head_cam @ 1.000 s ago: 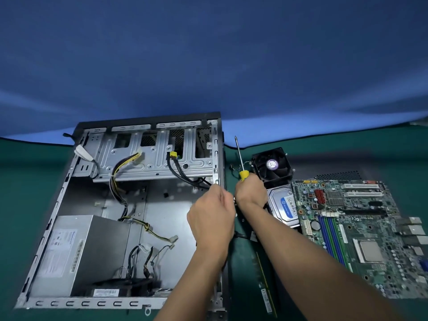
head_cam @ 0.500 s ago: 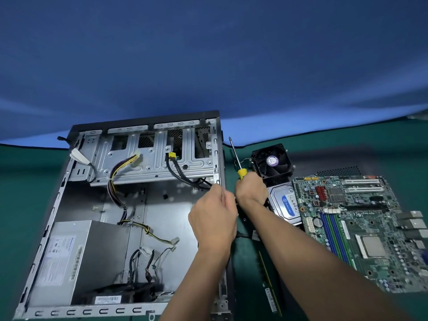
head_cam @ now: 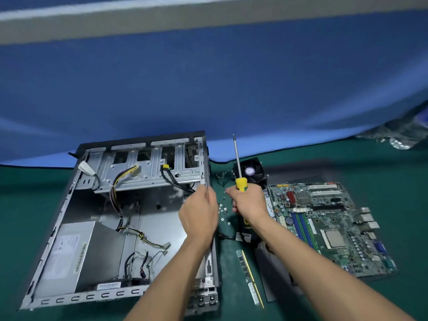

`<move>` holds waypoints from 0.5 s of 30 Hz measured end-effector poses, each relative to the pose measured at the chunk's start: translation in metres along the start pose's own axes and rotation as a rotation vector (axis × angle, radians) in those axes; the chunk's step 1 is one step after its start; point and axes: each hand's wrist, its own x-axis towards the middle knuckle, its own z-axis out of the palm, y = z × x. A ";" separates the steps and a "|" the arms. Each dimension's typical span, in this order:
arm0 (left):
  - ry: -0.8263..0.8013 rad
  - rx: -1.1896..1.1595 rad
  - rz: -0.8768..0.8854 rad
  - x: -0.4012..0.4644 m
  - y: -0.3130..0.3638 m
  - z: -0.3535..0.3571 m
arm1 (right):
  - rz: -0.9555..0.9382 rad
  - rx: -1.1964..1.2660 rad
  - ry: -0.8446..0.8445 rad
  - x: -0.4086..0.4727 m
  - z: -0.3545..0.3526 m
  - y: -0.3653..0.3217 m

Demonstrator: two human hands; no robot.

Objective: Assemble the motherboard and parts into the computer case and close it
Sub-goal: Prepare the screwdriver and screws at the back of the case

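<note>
The open computer case (head_cam: 58, 228) lies on its side at the left of the green table. My left hand (head_cam: 199, 216) hovers at the case's right wall, seen from the back with fingers curled and fingertips together near the rim; whatever they pinch is hidden. My right hand (head_cam: 249, 201) grips the yellow handle of a screwdriver (head_cam: 237, 163), whose shaft points up and away. Several small screws (head_cam: 222, 210) lie on the table between my hands. The motherboard (head_cam: 328, 223) lies flat to the right. A RAM stick (head_cam: 250, 278) lies near the front.
Inside the case sit a grey power supply (head_cam: 69, 253) and loose cables (head_cam: 141, 237). A black cooler fan (head_cam: 251, 172) stands behind my right hand, and a hard drive (head_cam: 269, 206) peeks out beside it. A dark panel (head_cam: 275, 281) lies under my right forearm. A blue cloth backs the table.
My hands have drawn apart, uncovering the screws between them. The screwdriver shaft now stands more upright. The camera has tilted upward.
</note>
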 end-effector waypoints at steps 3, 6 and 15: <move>-0.116 -0.031 -0.045 -0.003 0.006 -0.016 | -0.054 0.057 -0.055 -0.035 -0.014 -0.018; -0.388 -0.419 -0.103 -0.004 0.015 -0.045 | -0.133 0.086 -0.095 -0.071 -0.017 -0.036; -0.730 -0.732 -0.178 -0.041 -0.012 -0.161 | -0.301 0.134 -0.127 -0.174 0.025 -0.054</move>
